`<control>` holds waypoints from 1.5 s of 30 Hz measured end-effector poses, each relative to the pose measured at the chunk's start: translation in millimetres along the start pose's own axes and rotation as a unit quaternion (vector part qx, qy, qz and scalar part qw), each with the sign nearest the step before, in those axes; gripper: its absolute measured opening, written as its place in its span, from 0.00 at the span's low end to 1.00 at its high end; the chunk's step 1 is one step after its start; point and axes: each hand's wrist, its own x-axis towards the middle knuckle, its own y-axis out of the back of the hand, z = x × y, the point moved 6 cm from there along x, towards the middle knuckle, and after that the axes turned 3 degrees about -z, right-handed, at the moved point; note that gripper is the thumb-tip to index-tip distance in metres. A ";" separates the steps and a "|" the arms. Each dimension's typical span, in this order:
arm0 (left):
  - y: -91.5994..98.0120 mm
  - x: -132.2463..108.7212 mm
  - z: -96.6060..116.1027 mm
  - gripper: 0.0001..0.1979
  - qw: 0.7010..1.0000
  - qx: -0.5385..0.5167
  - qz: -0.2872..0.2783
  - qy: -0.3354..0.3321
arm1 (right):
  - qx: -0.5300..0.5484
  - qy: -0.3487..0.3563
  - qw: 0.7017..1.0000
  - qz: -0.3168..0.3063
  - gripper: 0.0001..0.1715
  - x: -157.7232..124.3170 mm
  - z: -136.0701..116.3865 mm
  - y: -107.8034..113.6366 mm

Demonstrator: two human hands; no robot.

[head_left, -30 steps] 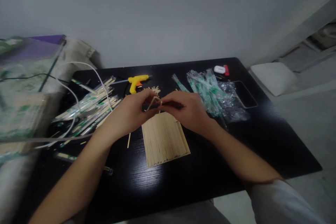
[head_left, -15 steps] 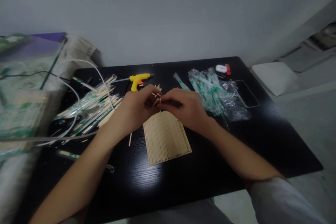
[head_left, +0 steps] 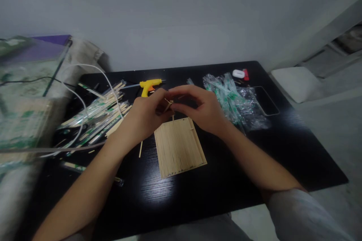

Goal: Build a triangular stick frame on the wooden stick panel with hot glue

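Observation:
Above the far end of a flat panel of wooden sticks, both my hands meet around a small piece made of thin wooden sticks. My left hand is closed on this piece, its fingertips partly hidden. My right hand arches over from the right, thumb and fingers bent to the same piece. One thin stick end points down from it toward the panel. Beyond my left hand lies a yellow glue gun.
Wrapped chopsticks are heaped on the left, crossed by a white cable. Crumpled clear wrappers, a phone and a white case lie on the right of the black table. A loose stick lies near the panel.
My right hand's fingers have lifted and arched more, uncovering the panel's far right corner. The small stick piece has tipped slightly, and the left arm has barely moved.

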 end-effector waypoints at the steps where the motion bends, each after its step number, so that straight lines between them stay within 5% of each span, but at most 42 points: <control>1: 0.1 0.3 -0.1 0.09 1.000 0.000 0.002 0.000 | 0.004 -0.005 1.000 0.004 0.15 1.2 -0.4 1.2; 45: 2.6 0.8 6.5 0.13 1.000 0.005 0.010 0.029 | 0.029 0.003 0.999 -0.012 0.07 10.7 -2.5 -2.0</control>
